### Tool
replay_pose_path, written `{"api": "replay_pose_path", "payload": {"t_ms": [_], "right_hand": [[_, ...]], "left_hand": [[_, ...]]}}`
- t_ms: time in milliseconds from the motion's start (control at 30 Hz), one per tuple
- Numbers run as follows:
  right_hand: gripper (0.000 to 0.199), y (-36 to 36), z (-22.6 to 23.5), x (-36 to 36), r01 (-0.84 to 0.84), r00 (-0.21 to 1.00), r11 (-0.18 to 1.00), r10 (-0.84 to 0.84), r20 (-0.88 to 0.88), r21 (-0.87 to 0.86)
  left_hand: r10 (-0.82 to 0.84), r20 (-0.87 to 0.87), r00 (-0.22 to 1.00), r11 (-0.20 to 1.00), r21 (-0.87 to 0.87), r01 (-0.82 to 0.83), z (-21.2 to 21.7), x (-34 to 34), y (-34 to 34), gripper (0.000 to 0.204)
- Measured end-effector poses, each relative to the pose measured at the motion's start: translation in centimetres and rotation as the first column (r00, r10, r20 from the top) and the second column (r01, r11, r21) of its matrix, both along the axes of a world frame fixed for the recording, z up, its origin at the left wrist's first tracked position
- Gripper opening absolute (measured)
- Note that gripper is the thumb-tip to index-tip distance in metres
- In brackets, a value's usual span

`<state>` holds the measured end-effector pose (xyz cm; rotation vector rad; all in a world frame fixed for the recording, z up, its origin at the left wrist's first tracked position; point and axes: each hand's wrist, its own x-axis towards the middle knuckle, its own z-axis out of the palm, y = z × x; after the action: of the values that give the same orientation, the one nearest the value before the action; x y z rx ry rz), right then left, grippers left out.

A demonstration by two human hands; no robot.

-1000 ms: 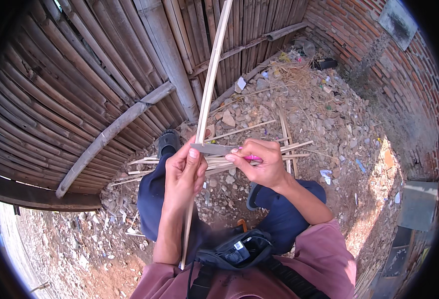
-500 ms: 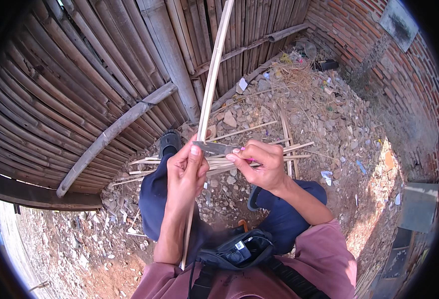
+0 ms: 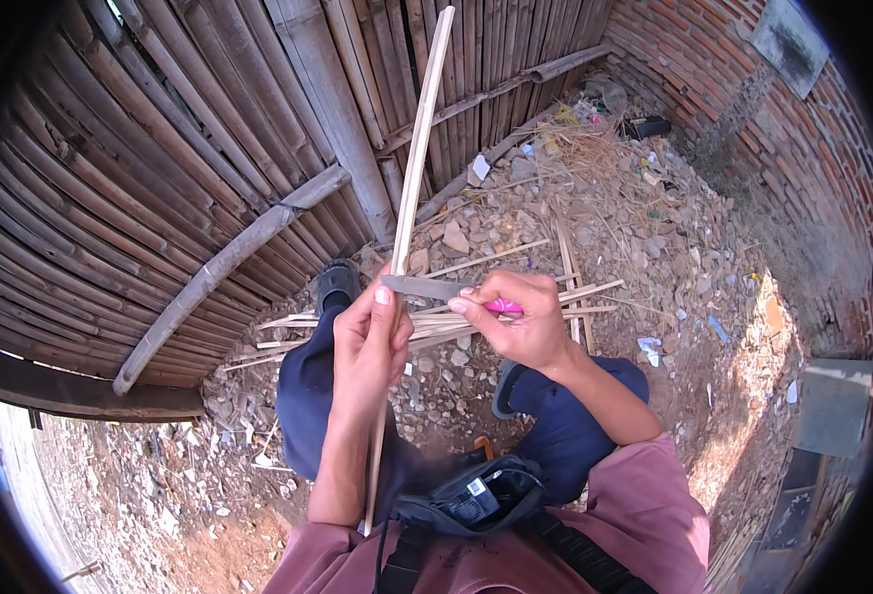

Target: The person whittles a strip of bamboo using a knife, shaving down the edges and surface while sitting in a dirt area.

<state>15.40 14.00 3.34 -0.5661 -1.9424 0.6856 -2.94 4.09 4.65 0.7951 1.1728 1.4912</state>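
A long pale bamboo strip [image 3: 417, 158] stands up and away from me, its lower end running down past my left forearm. My left hand [image 3: 365, 332] is closed around it near the middle, thumb on top. My right hand [image 3: 517, 319] grips a small knife [image 3: 424, 287] by its pink handle. The flat grey blade lies across the strip, its tip beside my left thumb. Fingers cover part of the handle. Beyond my hands, several more bamboo strips [image 3: 456, 325] lie crossed in a loose pile on the ground.
A bamboo-slat wall [image 3: 208, 119] rises at the left and ahead, with a brick wall [image 3: 753, 148] at the right. Stones and litter cover the ground [image 3: 654, 247]. An open black pouch [image 3: 471, 495] sits at my waist, between my bent knees.
The bamboo strip has come slightly down toward me, so its far tip now shows. My right hand has turned the knife a little, exposing more of the pink handle.
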Motion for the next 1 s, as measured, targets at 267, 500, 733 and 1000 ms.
{"api": "replay_pose_path", "payload": {"t_ms": [267, 500, 733, 1000], "right_hand": [[0.021, 0.1, 0.1, 0.5, -0.033, 0.999, 0.999, 0.034, 0.031, -0.042], [0.021, 0.0, 0.4, 0.4, -0.021, 1.000, 0.997, 0.022, 0.016, -0.074], [0.018, -0.7, 0.9, 0.2, 0.054, 0.996, 0.998, -0.056, 0.065, 0.027], [0.015, -1.4, 1.6, 0.4, 0.148, 0.974, 0.981, -0.167, 0.155, 0.126]], "left_hand": [[-0.024, -0.026, 0.999, 0.999, 0.035, 0.024, -0.7, 0.1, 0.1, 0.053], [0.053, -0.086, 0.995, 0.999, -0.001, -0.053, -0.4, 0.3, 0.1, 0.045], [0.095, -0.095, 0.991, 0.995, 0.007, -0.095, -0.3, 0.2, 0.3, 0.041], [0.104, -0.078, 0.992, 0.994, -0.020, -0.105, -0.4, 0.2, 0.5, 0.039]]}}
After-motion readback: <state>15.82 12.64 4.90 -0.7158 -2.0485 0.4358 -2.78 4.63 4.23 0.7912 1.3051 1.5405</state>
